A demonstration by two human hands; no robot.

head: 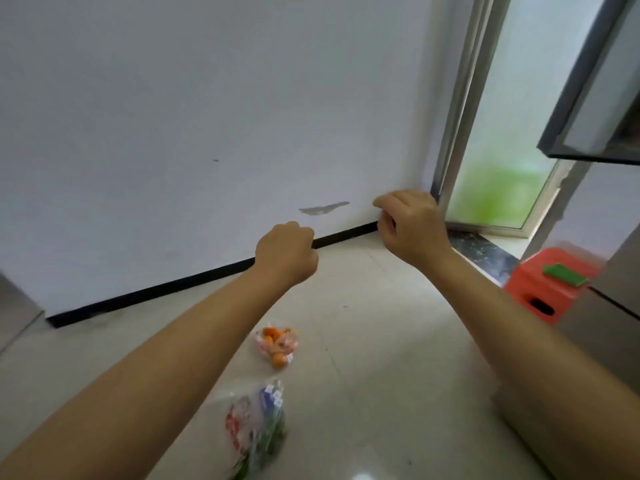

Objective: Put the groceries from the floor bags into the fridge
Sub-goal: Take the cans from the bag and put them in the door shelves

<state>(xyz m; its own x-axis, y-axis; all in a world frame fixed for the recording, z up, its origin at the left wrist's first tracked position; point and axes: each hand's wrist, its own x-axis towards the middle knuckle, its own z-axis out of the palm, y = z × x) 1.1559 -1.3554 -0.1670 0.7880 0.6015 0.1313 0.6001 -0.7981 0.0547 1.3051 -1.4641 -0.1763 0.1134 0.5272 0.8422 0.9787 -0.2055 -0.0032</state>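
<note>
A pale, glossy tiled floor [381, 341] fills the lower half of the frame; it meets a plain white wall [173, 98] along a black skirting strip [173, 289] that runs from the lower left up toward the centre right; a grey scuff [323, 207] marks the wall just above that strip. At the upper right a frosted glass door [502, 150] stands in a metal frame, green showing through its lower pane; the fridge [620, 289] takes the right edge, its open door [595, 81] jutting in at the top right corner. An orange stool [547, 285] sits on the floor between the glass door and the fridge, a green cloth [564, 274] on top. Two clear bags lie on the floor at lower centre: a bag of oranges [277, 344], and nearer the bottom edge a bag of greens and packets [256, 424], blurred. Both arms stretch forward above them; the left hand [287, 254] is curled into a fist and holds nothing; the right hand [412, 223] hangs with fingers loosely bent, also holding nothing.
</note>
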